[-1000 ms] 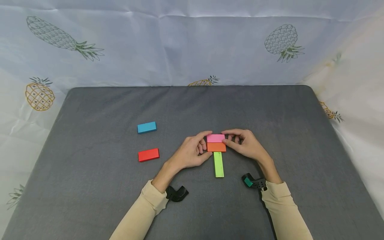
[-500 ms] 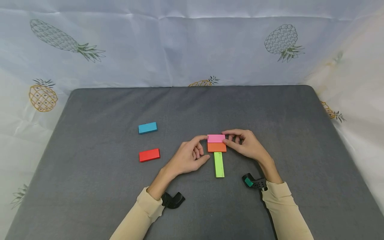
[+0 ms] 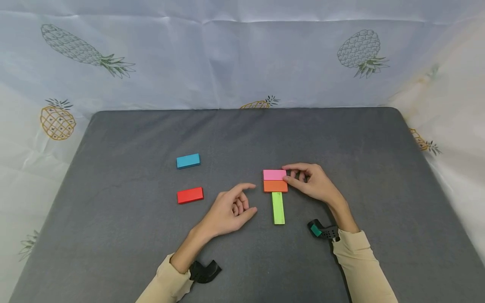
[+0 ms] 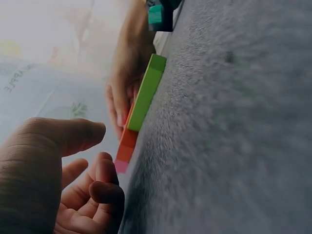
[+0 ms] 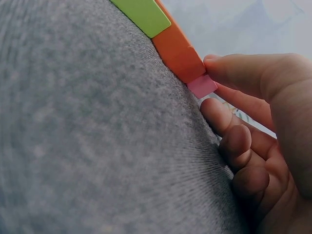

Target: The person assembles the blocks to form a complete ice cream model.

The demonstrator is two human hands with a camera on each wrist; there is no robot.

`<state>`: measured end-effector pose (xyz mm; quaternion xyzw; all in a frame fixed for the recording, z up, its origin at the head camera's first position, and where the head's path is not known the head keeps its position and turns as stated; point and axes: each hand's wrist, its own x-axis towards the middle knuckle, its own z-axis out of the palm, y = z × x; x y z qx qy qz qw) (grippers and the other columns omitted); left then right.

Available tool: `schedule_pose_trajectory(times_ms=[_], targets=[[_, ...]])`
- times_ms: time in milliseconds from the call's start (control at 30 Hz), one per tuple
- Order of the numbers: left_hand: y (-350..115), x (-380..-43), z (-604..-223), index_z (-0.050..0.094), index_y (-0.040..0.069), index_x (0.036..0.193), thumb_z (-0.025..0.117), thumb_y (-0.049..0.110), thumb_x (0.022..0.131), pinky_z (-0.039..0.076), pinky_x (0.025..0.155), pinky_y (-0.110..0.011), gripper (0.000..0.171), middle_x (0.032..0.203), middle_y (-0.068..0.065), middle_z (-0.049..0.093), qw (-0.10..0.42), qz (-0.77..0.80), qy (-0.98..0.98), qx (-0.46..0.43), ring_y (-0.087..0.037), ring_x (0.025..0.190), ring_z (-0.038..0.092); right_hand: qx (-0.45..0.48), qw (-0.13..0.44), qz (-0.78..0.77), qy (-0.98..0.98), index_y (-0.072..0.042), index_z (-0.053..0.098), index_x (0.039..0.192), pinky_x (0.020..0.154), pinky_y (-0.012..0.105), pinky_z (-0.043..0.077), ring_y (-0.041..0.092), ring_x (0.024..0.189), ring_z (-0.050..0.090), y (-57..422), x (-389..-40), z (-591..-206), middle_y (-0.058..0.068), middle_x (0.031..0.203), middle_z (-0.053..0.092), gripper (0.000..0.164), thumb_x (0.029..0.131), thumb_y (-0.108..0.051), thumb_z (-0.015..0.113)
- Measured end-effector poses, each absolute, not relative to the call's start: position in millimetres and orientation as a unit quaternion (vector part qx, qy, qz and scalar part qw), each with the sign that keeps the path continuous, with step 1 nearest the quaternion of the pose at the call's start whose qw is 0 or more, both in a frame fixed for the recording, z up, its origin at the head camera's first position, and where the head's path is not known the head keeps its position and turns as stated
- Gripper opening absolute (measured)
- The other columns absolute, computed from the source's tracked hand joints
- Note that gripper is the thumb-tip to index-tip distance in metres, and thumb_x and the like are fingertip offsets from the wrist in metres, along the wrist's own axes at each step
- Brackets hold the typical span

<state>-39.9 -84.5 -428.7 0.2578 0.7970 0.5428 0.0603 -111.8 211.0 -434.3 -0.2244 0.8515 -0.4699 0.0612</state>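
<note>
Flat on the table lie a pink block and an orange block, long sides together. A lime-green block runs from the orange one's near side toward the person, making a T shape. My right hand pinches the pink block's right end, thumb at the near corner and index finger at the far one; the right wrist view shows the thumb tip close to the orange block too. My left hand hovers left of the blocks, holding nothing, index finger and thumb apart, other fingers loosely curled.
To the left lie a red block and, farther back, a blue block. The grey cloth-covered table meets a pineapple-print curtain at its back edge. Each wrist wears a black camera mount.
My left hand has let go of the blocks' left side and drawn back toward the lower left. The right hand stays at the pink block, and the blocks keep their arrangement.
</note>
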Motion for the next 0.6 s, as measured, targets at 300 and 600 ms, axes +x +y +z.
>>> schedule_pose_trajectory(times_ms=[300, 600], targets=[[-103.3, -20.9, -427.3, 0.061, 0.001, 0.129, 0.077, 0.005, 0.087, 0.045, 0.051, -0.018, 0.045, 0.075, 0.0, 0.062, 0.033, 0.54, 0.812, 0.219, 0.004, 0.057, 0.048, -0.229, 0.054, -0.474, 0.848, -0.003, 0.075, 0.117, 0.052, 0.021, 0.037, 0.001, 0.057, 0.046, 211.1, -111.5, -433.5, 0.003, 0.08, 0.065, 0.027, 0.09, -0.004, 0.076], [-135.3, 1.6, -425.4, 0.06, 0.003, 0.131, 0.078, 0.005, 0.087, 0.044, 0.049, -0.018, 0.047, 0.075, 0.003, 0.061, 0.018, 0.54, 0.827, 0.159, 0.003, 0.056, 0.048, -0.227, 0.057, -0.474, 0.849, -0.003, 0.074, 0.118, 0.052, 0.021, 0.036, 0.001, 0.057, 0.045, 210.6, -111.2, -433.4, 0.003, 0.081, 0.065, 0.027, 0.091, -0.005, 0.075]])
